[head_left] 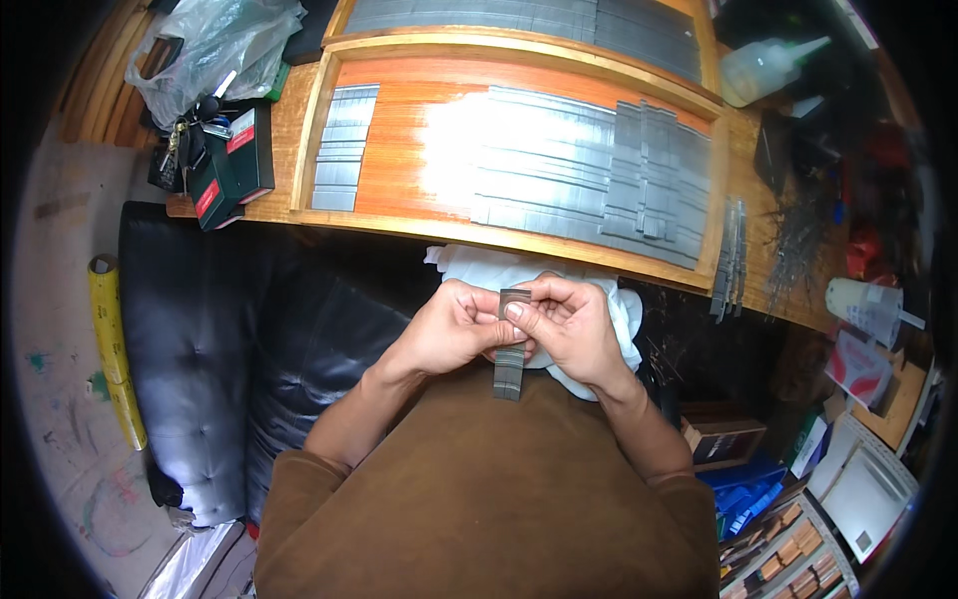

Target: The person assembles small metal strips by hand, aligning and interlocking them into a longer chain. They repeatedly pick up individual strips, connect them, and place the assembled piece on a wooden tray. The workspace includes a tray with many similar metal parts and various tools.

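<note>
A narrow, dark grey strip (508, 377) with fine crosswise bands hangs upright in front of my chest. My left hand (449, 327) pinches it from one side, and my right hand (576, 329) grips its upper part with the thumb across its face. Both hands' fingertips meet around its middle and hide part of it. Beyond them lies a shallow wooden tray (308, 140) with an orange base. Similar grey strips (339, 150) stand in a short block at its left, and a wider block of strips (549, 170), partly overlapping, covers its right half.
White cloth (479, 266) lies beneath my hands. Loose dark strips (733, 250) rest right of the tray, near a nozzle bottle (763, 72) and a plastic cup (863, 297). Dark green boxes (230, 175) and a plastic bag (215, 50) sit left. A black padded seat (190, 329) is beside me.
</note>
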Available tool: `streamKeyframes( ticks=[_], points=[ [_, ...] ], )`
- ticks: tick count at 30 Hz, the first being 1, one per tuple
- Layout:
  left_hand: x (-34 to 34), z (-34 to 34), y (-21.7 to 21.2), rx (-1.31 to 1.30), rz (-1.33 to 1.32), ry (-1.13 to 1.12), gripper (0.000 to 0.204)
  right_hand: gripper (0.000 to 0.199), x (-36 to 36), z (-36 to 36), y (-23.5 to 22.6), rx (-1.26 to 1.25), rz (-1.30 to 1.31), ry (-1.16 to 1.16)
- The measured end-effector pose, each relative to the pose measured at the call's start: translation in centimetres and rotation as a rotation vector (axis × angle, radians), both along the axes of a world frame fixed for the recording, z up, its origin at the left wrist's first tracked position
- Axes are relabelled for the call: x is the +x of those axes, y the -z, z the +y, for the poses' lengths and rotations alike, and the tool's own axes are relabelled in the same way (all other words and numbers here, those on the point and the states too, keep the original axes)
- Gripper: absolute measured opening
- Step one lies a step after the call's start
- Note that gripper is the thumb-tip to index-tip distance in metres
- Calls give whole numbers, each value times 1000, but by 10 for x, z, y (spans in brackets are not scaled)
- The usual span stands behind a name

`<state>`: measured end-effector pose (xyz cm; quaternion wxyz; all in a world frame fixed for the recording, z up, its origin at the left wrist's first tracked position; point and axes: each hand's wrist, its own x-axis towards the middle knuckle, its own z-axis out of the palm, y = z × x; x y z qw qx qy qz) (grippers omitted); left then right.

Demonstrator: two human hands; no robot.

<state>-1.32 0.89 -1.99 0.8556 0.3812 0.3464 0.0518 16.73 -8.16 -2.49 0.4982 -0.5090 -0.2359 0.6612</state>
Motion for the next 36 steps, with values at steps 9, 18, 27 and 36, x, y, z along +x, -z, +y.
streamKeyframes(
  ticks=[9, 18, 27, 36],
  points=[
    [12, 10, -6, -106, 27, 73, 17, 17, 16, -8, 13, -58, 239, 37],
    [25, 20, 4, -38, 81, 188, 21, 17, 19, -10, 17, -59, 133, 107],
    [33, 26, 16, 0, 66, 156, 19, 11, 12, -4, 19, -99, 197, 299],
    [33, 26, 13, -24, 30, 170, 18, 10, 16, -5, 26, -49, 214, 264]
  ],
)
